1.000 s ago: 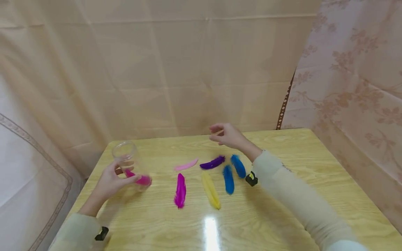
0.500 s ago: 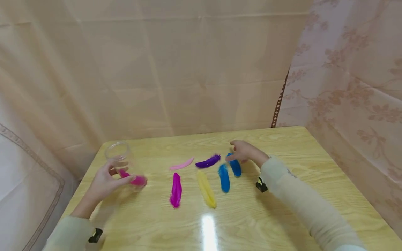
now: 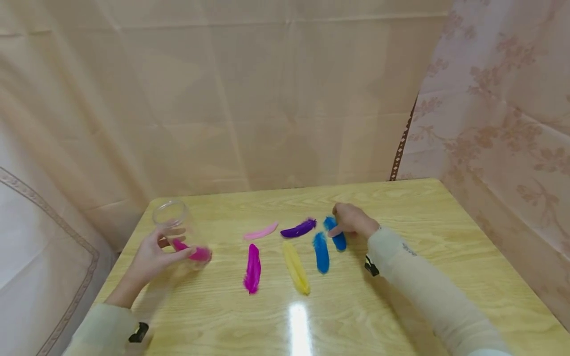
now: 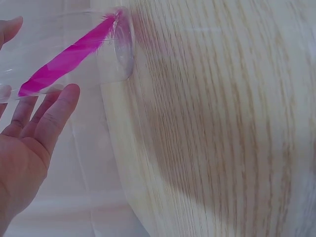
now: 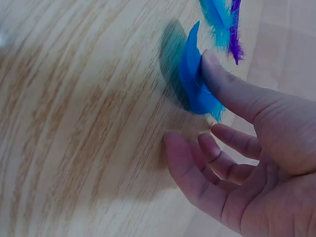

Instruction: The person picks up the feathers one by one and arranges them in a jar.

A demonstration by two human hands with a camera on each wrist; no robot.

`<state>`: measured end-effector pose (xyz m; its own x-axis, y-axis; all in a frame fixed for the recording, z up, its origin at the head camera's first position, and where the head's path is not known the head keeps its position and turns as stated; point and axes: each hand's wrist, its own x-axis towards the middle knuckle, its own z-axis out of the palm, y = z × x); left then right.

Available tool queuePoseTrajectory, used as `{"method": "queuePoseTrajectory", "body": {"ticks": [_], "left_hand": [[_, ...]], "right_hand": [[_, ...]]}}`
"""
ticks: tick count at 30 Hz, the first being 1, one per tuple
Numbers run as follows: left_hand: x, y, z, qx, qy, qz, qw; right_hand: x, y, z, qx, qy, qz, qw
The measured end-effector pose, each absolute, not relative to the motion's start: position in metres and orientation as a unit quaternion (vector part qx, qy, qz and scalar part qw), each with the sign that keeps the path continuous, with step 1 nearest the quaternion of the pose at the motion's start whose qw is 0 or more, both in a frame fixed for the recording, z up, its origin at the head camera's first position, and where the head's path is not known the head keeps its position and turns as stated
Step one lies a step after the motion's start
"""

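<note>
My left hand holds a clear plastic jar at the table's left side, thumb and fingers round its wall. Inside the jar leans a magenta feather. Over on the right, my right hand is at the farther blue feather. In the right wrist view the thumb touches that feather's edge or lies just beside it, which I cannot tell, and the other fingers stay apart from it. A second blue feather and a purple feather lie to the left of this hand.
On the wooden table also lie a yellow feather, a magenta feather and a light pink feather. A beige curtain hangs behind the far edge, and a patterned cloth hangs on the right.
My right hand has come down and rightward from behind the purple feather to the farther blue one. My left hand keeps its hold on the jar.
</note>
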<state>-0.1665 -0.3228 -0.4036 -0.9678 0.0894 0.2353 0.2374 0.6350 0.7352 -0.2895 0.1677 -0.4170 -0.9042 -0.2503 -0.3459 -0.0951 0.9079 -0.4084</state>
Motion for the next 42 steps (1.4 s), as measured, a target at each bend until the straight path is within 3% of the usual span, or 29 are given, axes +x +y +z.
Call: {"method": "queuePoseTrajectory", "body": {"ticks": [28,42], "left_hand": [[-0.145,-0.316,-0.409,-0.099,-0.897,-0.418,0.105],[-0.138,-0.307,-0.407,-0.079,-0.904,-0.410,0.093]], "right_hand": [[-0.281,0.171,-0.424,-0.103,0.934,-0.272,0.205],[-0.278,0.177,-0.421,-0.094,0.921,-0.295,0.236]]}}
